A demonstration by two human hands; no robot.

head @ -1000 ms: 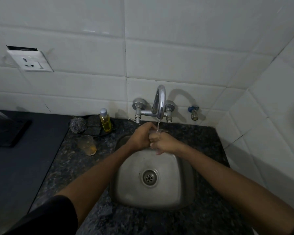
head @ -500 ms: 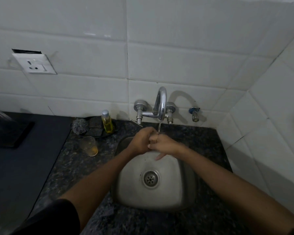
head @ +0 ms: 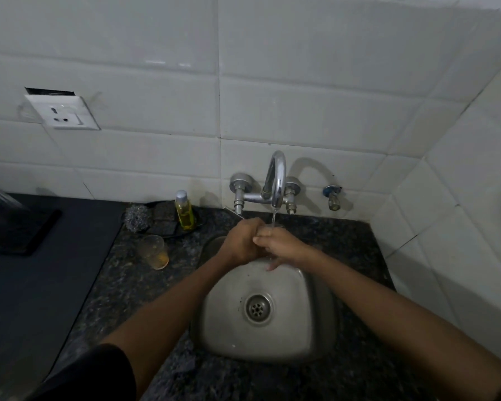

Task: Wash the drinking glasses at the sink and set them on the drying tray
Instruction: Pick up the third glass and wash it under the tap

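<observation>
Fingers (head: pixel 261 237) of both hands curl together under the tap (head: pixel 276 180); any glass there is hidden. We judge rinsing underway, the amber-dregged glass (head: pixel 154 251) to their left next.

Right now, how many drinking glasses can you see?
1: a glass on the counter left of the sink. The hands under the tap may hide another.

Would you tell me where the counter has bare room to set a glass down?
Free: the dark surface left of the glass, and the granite right of the sink. Crowded: the back-left corner, with scrubber and soap bottle.
</observation>
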